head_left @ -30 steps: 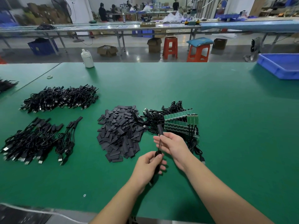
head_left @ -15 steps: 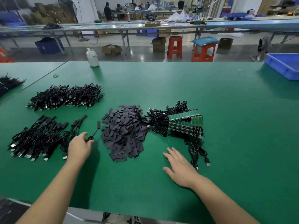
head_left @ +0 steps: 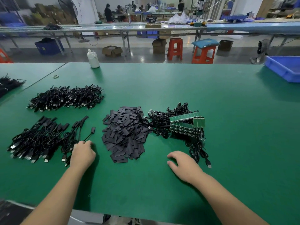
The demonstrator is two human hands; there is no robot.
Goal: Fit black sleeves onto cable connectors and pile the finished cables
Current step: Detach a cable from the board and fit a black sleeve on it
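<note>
Head view, and the only container on the green table is the blue bin at the far right edge; what lies inside it cannot be told from this angle. A white bottle stands at the far edge.

On to the work itself. The loose black sleeves sit heaped in the middle, and just right of them the unfinished cables tangle against stacked green circuit strips. To the left lies the finished pile, sleeved ends pointing away, metal plugs toward the person, with a second cable heap beyond it.

The left hand is at the near right edge of the finished pile, fingers curled over the loop of one sleeved cable, whose sleeved end lies on the mat between pile and sleeves; whether the fingers actually pinch it cannot be told. The right hand rests on the mat near the unfinished cables, fingers bent, nothing in it.

Compared with half a second ago, the left hand sits in the same spot and the cable's end has barely moved, while the right hand's fingers, flat then, are now curled under.
</note>
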